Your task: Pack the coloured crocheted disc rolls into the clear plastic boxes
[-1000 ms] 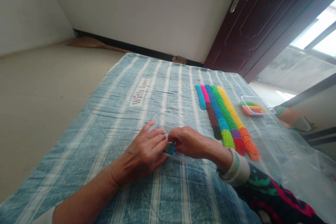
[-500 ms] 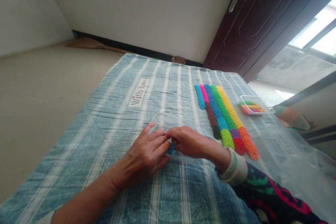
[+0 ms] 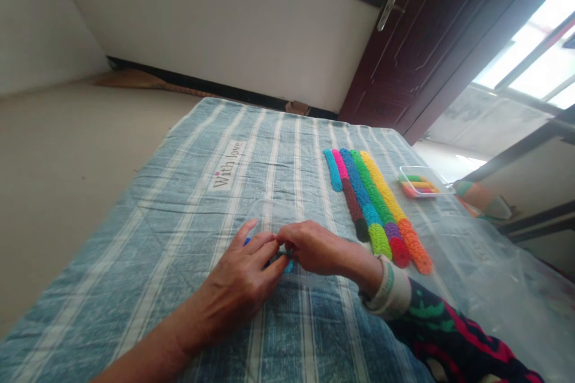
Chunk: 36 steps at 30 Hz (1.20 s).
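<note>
My left hand (image 3: 246,269) rests low over the cloth, its fingers bent around a small blue piece (image 3: 288,267) that shows at the fingertips. Another bit of darker blue peeks out beyond the index finger. My right hand (image 3: 314,246) meets those fingertips, thumb and forefinger pinched together. A thin dark strip (image 3: 284,253) shows between the two hands; I cannot make out what it is. Under and behind the fingers lies a clear plastic container (image 3: 269,209), mostly hidden. To the right, overlapping round crocheted-looking pieces (image 3: 359,185) form several coloured rows.
A blue-white striped cloth (image 3: 179,233) covers the table. At the right stands a clear box (image 3: 442,191) with coloured pieces inside. Crumpled clear plastic (image 3: 507,299) spreads along the right edge. A dark red door (image 3: 386,66) and a wall stand behind.
The view has shifted slightly, so the scene sits further left. Both hands stay together at the same spot; darker blue now shows beyond my left fingers, and a dark strip between the hands.
</note>
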Tool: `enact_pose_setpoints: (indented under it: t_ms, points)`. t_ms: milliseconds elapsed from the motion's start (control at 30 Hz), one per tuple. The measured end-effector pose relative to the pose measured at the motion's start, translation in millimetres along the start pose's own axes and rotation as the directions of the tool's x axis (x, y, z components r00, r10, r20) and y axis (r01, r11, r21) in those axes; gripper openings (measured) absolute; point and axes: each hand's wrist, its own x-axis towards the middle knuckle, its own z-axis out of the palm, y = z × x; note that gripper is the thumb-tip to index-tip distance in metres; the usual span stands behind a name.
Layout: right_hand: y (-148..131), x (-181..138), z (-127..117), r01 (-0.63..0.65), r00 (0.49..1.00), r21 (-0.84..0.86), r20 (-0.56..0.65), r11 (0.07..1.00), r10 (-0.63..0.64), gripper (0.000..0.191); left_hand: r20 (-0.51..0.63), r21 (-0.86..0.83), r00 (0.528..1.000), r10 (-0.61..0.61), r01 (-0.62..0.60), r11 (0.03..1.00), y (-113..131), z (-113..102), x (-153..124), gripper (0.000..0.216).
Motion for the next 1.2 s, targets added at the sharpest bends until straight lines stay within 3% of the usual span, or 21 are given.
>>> enact_pose_setpoints:
  t_ms: [133,233,333,433,500,667,900,1200]
  points:
    - [-1,-4,-8,0.016,0.999,-0.001,-0.039,1.0,-0.016,0.023,-0.052,0.008,0.999,0.002,-0.001,1.0,-2,4,-2,0.023]
    - [6,-12,-24,-0.015,0.981,0.054,-0.193,0.998,0.025,0.02,-0.045,0.006,0.999,0.003,-0.002,1.0,-4,5,-2,0.021]
    - [30,-20,-48,-0.109,0.903,0.091,-0.408,0.99,0.136,0.015,-0.042,-0.011,0.999,0.0,-0.001,1.0,-4,4,-2,0.018]
    - [68,-26,-67,-0.337,0.805,0.038,-0.507,0.941,0.309,0.013,-0.031,-0.022,0.999,-0.009,0.009,1.0,-3,1,-2,0.015]
    - [95,-27,-73,-0.502,0.766,-0.046,-0.487,0.863,0.42,0.013,-0.021,-0.027,1.0,-0.017,0.016,1.0,-3,0,-2,0.016]
    - [134,-24,-73,-0.544,0.785,-0.114,-0.42,0.831,0.456,0.016,-0.015,-0.034,1.0,-0.017,0.016,0.999,-3,0,-3,0.019]
    - [144,-11,-70,-0.553,0.817,-0.213,-0.33,0.806,0.473,0.038,-0.027,-0.042,0.999,-0.017,0.016,0.999,-3,0,-4,0.016]
    - [148,-4,-73,-0.558,0.823,-0.251,-0.291,0.791,0.488,0.038,-0.028,-0.061,0.999,-0.023,0.021,0.998,-2,0,-4,0.015]
